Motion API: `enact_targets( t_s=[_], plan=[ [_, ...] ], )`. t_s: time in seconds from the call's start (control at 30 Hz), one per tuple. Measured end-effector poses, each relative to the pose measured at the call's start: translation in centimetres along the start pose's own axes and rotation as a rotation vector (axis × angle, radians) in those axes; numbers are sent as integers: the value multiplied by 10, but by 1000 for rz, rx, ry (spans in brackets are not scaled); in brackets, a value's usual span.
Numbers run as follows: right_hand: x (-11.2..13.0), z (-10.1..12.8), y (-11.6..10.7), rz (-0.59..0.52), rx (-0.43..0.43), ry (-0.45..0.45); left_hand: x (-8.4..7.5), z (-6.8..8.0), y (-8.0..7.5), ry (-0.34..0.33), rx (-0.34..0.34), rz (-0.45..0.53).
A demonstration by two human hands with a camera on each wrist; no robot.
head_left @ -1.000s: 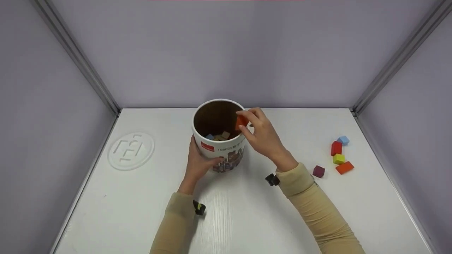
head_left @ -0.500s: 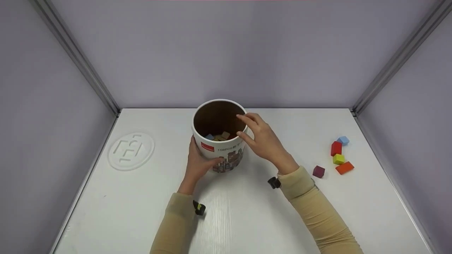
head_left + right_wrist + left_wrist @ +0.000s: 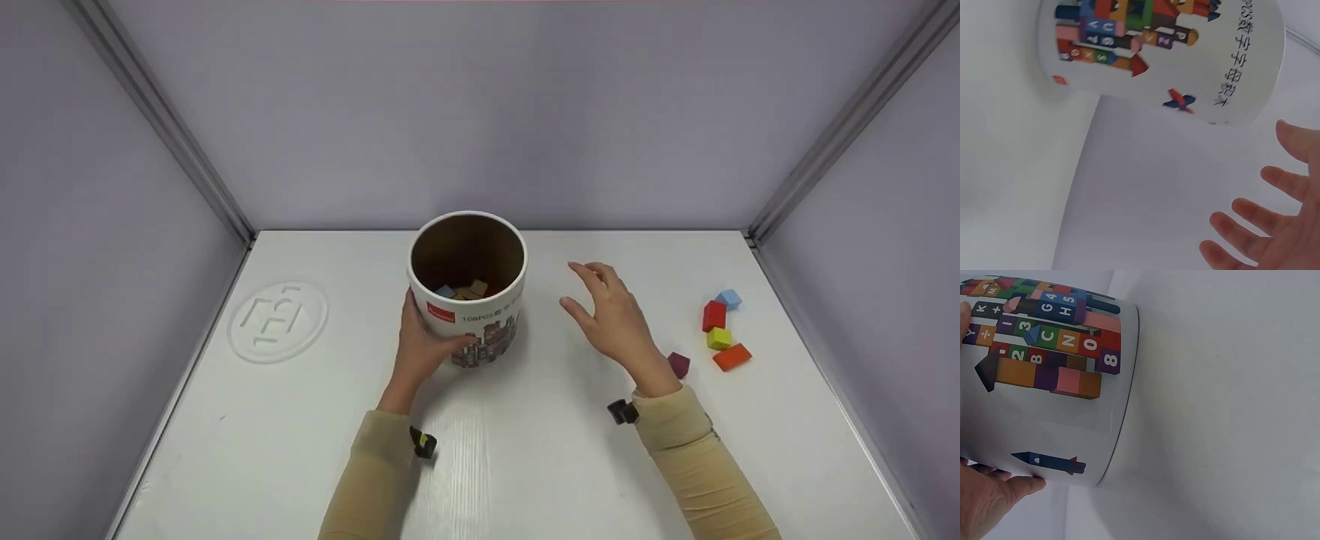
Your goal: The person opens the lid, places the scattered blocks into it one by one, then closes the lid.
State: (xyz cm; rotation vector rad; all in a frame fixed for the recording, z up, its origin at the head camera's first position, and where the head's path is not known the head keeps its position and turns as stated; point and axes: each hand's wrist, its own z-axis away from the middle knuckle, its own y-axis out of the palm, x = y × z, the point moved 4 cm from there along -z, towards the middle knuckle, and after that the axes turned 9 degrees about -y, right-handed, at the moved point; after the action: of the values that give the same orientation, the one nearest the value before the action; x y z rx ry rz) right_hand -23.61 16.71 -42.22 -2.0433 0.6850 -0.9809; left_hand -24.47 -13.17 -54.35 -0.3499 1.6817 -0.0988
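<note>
A white round bucket (image 3: 487, 309) with printed block pictures stands at the middle of the table, its mouth uncovered. Toy blocks (image 3: 478, 288) lie at its bottom, partly hidden by the near rim. My left hand (image 3: 421, 346) grips the bucket's left side, thumb across the front; in the left wrist view the fingers (image 3: 1024, 486) lie against its wall. To the right of the bucket, my right hand (image 3: 616, 321) is in the air with fingers spread and nothing in them. The right wrist view shows the same spread fingers (image 3: 1241, 230) apart from the bucket wall (image 3: 1196, 73).
On the right of the table lie a light blue block (image 3: 729, 299), a red block (image 3: 715, 316), a yellow block (image 3: 720, 338), an orange block (image 3: 732, 357) and a purple cube (image 3: 679, 364). A white embossed disc (image 3: 278, 322) lies at left. Grey panels enclose the table.
My right hand held an orange-red block at the bucket's rim, let it go inside, then moved right, away from the bucket. The left hand and bucket have stayed put.
</note>
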Motion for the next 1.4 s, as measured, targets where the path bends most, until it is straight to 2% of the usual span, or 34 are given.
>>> enact_targets(
  t_s=[0.3, 0.57, 0.87, 1.23, 1.4],
  plan=[
    [-42, 37, 3, 17, 61, 140, 1, 0, 0, -8, -13, -21],
    [-78, 71, 9, 87, 156, 271, 1, 0, 1, -4, -6, -32],
    [-112, 107, 14, 156, 267, 374, 1, 0, 0, 0, -6, -27],
    [-135, 124, 23, 172, 430, 473, 0, 0, 0, 32, -4, 2],
    [-139, 128, 24, 159, 439, 504, 1, 1, 0, 27, -2, 5]
  ],
)
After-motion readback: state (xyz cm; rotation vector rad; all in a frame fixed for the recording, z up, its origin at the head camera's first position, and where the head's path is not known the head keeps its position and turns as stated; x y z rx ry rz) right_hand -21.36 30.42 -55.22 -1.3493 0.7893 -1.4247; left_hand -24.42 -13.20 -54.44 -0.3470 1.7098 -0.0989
